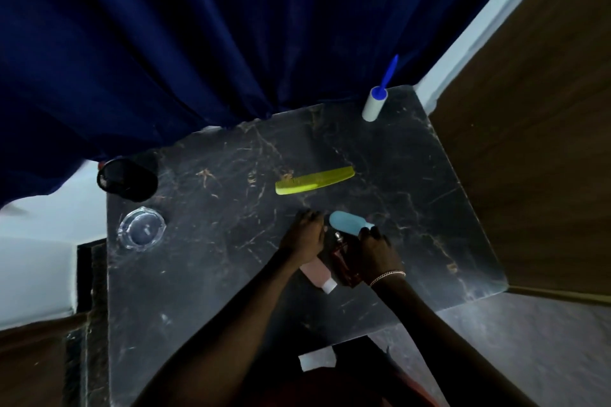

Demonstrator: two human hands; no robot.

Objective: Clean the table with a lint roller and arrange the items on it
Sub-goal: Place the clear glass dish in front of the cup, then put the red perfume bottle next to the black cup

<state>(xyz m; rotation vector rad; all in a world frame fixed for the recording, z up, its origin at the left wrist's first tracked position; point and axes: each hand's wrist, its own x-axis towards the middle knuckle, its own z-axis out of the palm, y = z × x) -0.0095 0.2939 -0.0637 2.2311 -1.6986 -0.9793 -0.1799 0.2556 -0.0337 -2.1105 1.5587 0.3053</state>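
Observation:
A lint roller (375, 103) with a blue handle stands upright at the far right corner of the black marble table (205, 274). A yellow-green comb (314, 180) lies flat near the middle. My right hand (378, 254) grips the handle of a light blue hairbrush (347, 223), held just above the table. A dark red perfume bottle (344, 263) lies under that hand. My left hand (305, 235) rests palm down on the table beside the brush, partly covering a pink bottle with a white cap (322, 277). Whether it grips the bottle is hidden.
A black mesh cup (127, 179) lies on its side at the table's far left corner. A clear glass ashtray (141, 229) sits near the left edge. Dark blue curtains (198, 43) hang behind the table, and a wooden panel (529, 142) stands along its right side.

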